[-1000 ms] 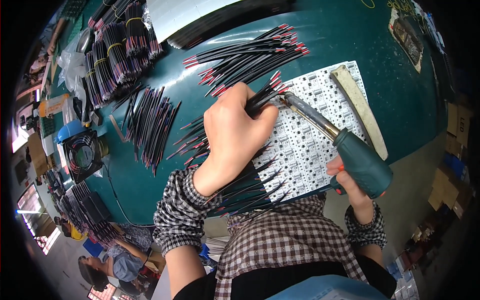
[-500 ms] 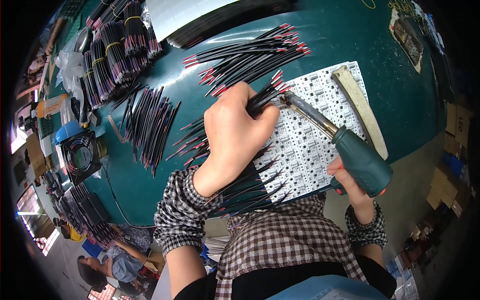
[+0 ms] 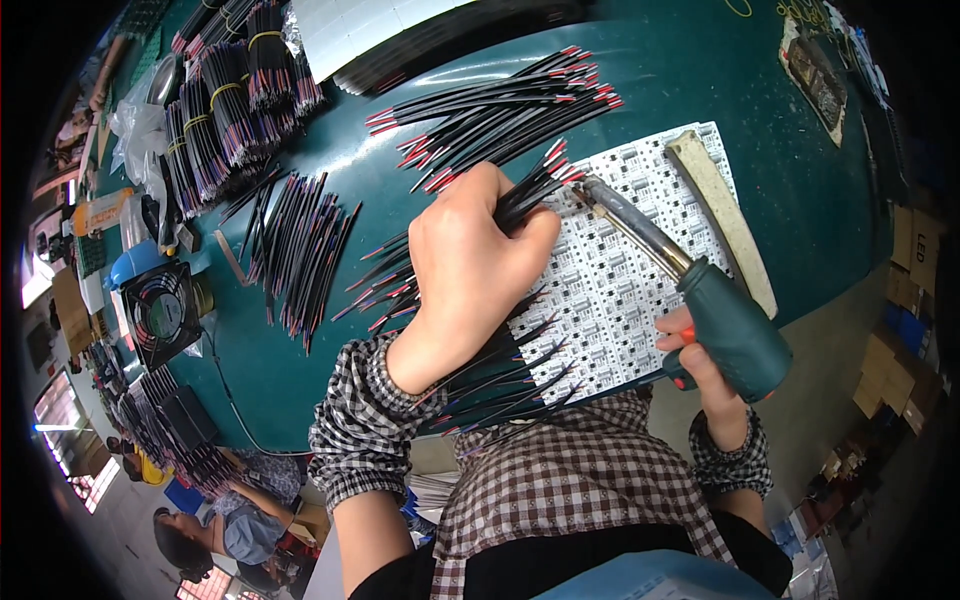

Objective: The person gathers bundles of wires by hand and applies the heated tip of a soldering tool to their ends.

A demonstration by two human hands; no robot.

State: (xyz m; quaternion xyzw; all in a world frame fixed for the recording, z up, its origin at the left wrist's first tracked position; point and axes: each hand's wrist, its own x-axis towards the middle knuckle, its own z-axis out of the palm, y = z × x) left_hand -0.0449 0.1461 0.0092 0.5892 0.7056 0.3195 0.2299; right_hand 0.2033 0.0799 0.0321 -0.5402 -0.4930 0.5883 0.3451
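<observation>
My left hand (image 3: pixel 470 265) is closed round a bundle of black wires (image 3: pixel 532 190) with red and white ends. The ends fan out past its thumb, over the upper left of a white sheet of small circuit boards (image 3: pixel 625 290). My right hand (image 3: pixel 718 385) grips a dark green soldering gun (image 3: pixel 735 325) with a red trigger. Its metal barrel slants up and left over the boards, the tip close beside the wire ends; whether they touch I cannot tell. Several wires trail from the sheet's lower left edge beneath my left wrist.
A curved pale bar (image 3: pixel 725 220) lies on the sheet's right side. Loose red-ended wires (image 3: pixel 500 110) lie beyond my left hand, another wire pile (image 3: pixel 300 255) to the left. Tied bundles (image 3: pixel 220 110), a small fan (image 3: pixel 160 315) and a seated person (image 3: pixel 225 535) are farther left.
The soldering gun has shifted slightly right in my right hand's grip, its tip drawing a little away from the wire ends. My left hand and its wires have hardly moved.
</observation>
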